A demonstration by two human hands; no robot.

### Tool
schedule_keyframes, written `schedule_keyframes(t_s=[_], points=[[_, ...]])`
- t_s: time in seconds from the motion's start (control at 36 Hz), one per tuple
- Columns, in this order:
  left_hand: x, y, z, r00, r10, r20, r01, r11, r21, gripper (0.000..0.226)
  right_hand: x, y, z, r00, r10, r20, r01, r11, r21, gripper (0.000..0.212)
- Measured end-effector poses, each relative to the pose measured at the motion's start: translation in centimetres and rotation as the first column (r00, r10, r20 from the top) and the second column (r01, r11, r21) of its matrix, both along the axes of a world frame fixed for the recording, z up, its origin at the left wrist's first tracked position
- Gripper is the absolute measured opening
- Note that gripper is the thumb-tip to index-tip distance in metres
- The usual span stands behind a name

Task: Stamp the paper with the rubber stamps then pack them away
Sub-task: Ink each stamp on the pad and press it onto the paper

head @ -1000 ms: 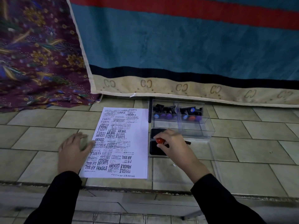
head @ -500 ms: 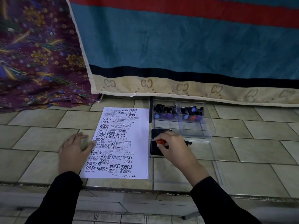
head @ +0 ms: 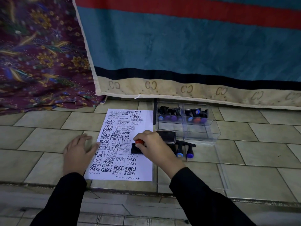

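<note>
A white paper (head: 120, 162) covered in black stamp prints lies on the tiled floor. My right hand (head: 154, 147) grips a rubber stamp with a red knob (head: 139, 141) and holds its black base down on the middle of the sheet. My left hand (head: 78, 154) lies flat, fingers spread, on the paper's left edge. A black ink pad (head: 167, 136) sits just right of the paper. Two stamps with blue and purple knobs (head: 184, 151) lie beside it. A clear plastic box (head: 187, 126) behind holds several more stamps.
A blue, red and cream cloth (head: 187, 46) hangs right behind the box. A purple floral fabric (head: 40, 54) is heaped at the back left. A clear lid (head: 219, 173) lies flat on the tiles to the right. A step edge runs below the paper.
My right hand carried the red-knobbed stamp from the ink pad leftward onto the paper. The ink pad and two loose stamps are now uncovered. My left hand stayed in place.
</note>
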State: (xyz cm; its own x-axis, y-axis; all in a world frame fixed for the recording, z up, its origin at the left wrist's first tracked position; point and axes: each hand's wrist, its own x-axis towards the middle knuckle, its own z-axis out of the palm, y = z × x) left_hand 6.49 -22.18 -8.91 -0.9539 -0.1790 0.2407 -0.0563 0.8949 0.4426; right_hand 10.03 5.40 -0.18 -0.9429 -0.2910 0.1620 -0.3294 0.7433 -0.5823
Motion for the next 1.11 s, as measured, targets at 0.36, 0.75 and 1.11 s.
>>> schedule_keyframes(t_s=[0.36, 0.75, 1.11], points=[[0.1, 0.2, 0.2, 1.0, -0.001, -0.011, 0.001, 1.0, 0.012, 0.039, -0.7, -0.5, -0.8, 1.0, -0.005, 0.014, 0.004, 1.0, 0.021, 0.026], [0.0, 0.1, -0.1, 1.0, -0.009, -0.01, 0.009, 1.0, -0.01, 0.039, -0.8, -0.7, -1.2, 0.999, -0.035, -0.004, 0.035, 0.999, -0.014, 0.021], [0.1, 0.0, 0.2, 1.0, -0.019, 0.0, 0.019, 1.0, -0.016, 0.04, -0.5, 2.2, 0.1, 0.967, -0.214, -0.141, 0.18, 0.958, -0.225, 0.02]])
